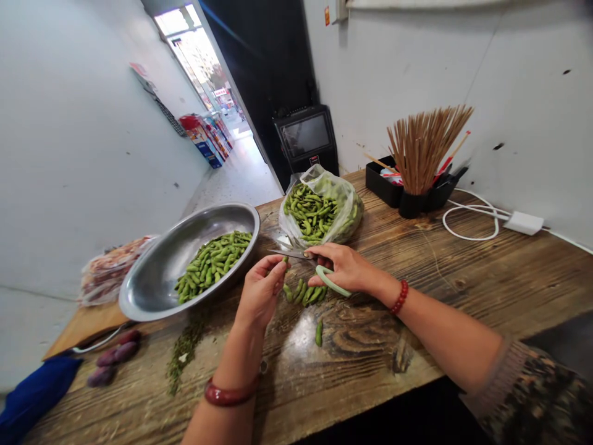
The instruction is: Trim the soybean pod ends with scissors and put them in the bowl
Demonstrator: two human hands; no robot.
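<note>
My left hand pinches a green edamame pod, mostly hidden by the fingertips. Wrapped round scissors with pale green handles, my right hand holds the blades pointing left, just above the pod. Beneath the hands a small heap of edamame pods lies on the wooden table, and one loose pod is nearer to me. Behind the hands stands a clear plastic bag full of pods. To the left, a steel basin holds more pods.
Trimmed green bits lie left of my forearm, near several purple-red plums. A bag of meat sits behind a cutting board. At the right are wooden skewers, a black box and a white cable adapter.
</note>
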